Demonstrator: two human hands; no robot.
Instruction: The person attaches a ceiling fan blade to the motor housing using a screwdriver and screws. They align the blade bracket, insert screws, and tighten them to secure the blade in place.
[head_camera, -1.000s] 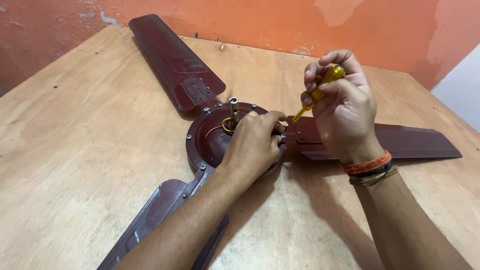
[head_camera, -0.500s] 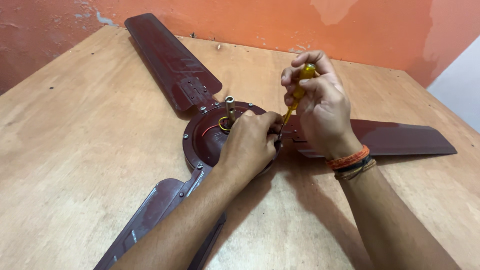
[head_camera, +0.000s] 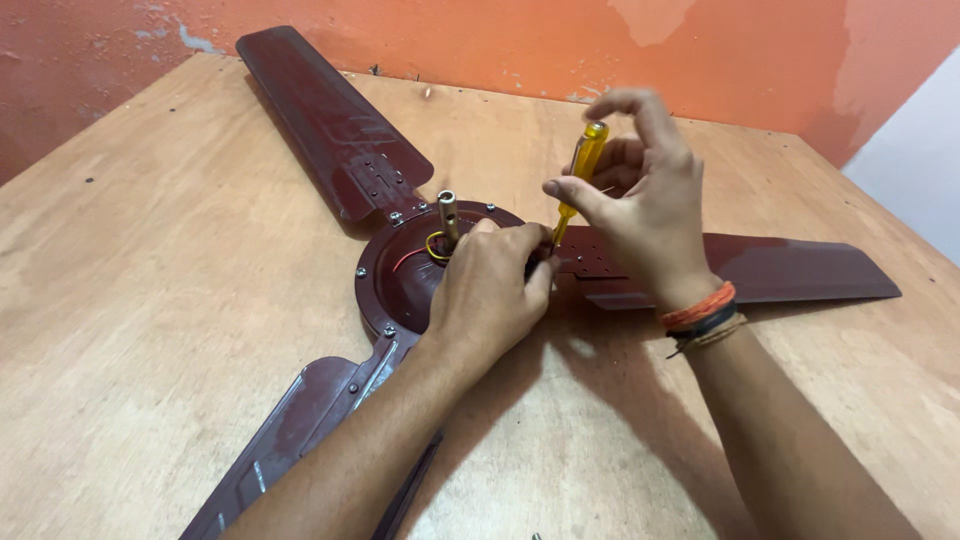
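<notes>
A right hand (head_camera: 640, 210) pinches a yellow-handled screwdriver (head_camera: 578, 170) between thumb and fingertips, shaft angled down toward the right edge of a ceiling fan's round motor housing (head_camera: 400, 275). The left hand (head_camera: 490, 290) lies curled over that housing's near right side, fingers pressed at the tool's tip; whether it grips anything is unclear. The dark maroon fan lies flat at the centre of a plywood table (head_camera: 150, 300), brass shaft (head_camera: 447, 215) upright, three blades (head_camera: 330, 120) spread. The screwdriver's tip and the screw are hidden; the near blade is cut off.
</notes>
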